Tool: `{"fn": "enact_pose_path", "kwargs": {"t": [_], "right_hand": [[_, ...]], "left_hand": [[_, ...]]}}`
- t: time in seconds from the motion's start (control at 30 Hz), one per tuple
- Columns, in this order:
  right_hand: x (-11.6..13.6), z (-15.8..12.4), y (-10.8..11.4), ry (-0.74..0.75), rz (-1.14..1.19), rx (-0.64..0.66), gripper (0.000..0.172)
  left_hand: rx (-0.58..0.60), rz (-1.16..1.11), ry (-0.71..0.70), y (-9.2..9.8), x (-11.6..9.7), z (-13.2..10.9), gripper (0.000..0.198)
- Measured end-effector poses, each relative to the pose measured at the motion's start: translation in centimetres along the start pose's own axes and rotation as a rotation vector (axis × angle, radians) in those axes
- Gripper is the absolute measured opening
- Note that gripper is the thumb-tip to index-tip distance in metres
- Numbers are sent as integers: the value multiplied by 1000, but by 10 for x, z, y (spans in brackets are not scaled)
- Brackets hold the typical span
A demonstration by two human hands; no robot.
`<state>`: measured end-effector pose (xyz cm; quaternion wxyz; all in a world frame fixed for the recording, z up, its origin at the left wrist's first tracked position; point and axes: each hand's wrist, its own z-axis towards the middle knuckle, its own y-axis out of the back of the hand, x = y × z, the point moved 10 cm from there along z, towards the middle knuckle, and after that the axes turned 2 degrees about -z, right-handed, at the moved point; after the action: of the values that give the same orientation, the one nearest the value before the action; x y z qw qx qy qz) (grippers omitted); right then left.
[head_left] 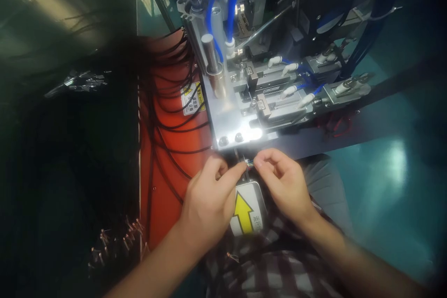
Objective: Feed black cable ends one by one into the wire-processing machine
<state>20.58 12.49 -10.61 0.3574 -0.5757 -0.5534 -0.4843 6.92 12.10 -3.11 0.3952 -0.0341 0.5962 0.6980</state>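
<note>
Just below the front edge of a metal machine plate [226, 123], my two hands face each other across a small connector with thin wires [248, 163]. My left hand [213, 195] has its thumb pressed at the connector's left side. The fingertips of my right hand [284, 181] pinch together at the wires on its right side. What lies under the fingertips is too small to make out fully. Beneath the hands is a white label with a yellow arrow [243, 209].
Black cables [167, 142] run over an orange surface [195, 160] at the left. Pneumatic cylinders [286, 107] with blue tubes [209, 14] stand behind the plate. Wire pieces with copper-coloured ends [104, 237] lie at the lower left, shiny pieces [84, 80] at the upper left.
</note>
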Motion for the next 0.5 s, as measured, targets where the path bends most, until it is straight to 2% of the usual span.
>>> {"fn": "enact_pose_path", "kwargs": {"t": [0.5], "right_hand": [[-1, 0, -4, -4, -27, 3, 16]], "left_hand": [[-9, 10, -9, 0, 0, 0, 32]]}}
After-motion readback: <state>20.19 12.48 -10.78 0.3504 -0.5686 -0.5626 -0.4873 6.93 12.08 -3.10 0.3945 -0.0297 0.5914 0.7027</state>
